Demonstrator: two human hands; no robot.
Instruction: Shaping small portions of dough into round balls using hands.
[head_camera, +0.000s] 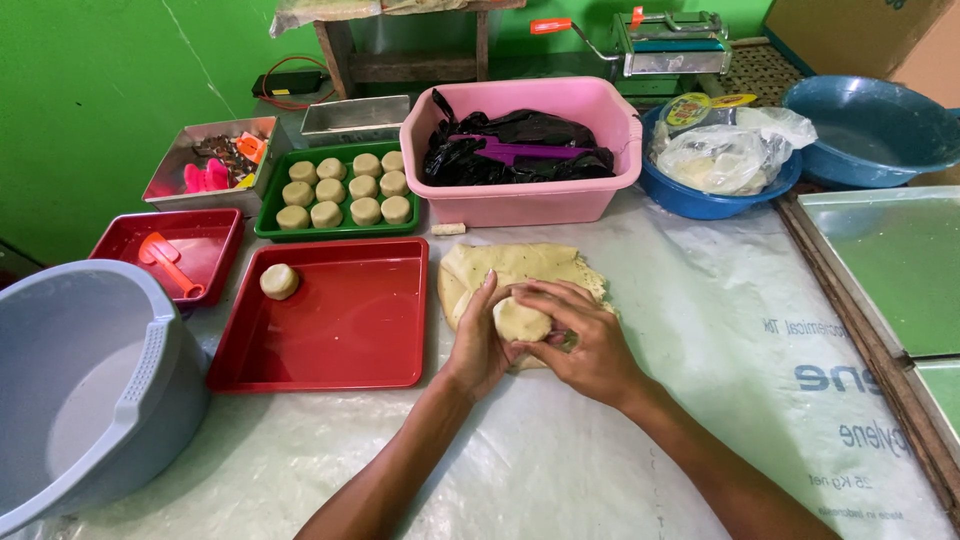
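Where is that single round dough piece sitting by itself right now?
In the head view, the lone dough piece lies in the far left corner of the big red tray, left of the hands and just below the green tray of similar pieces.

A single head-worn view is given, looking steeply down and forward over the worktop from close above; the green wall is faced, its distance probably short.

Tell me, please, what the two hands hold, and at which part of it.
Both hold one round dough piece above the flat dough sheet. The left hand cups its left side; the right hand grips its right side with the fingers.
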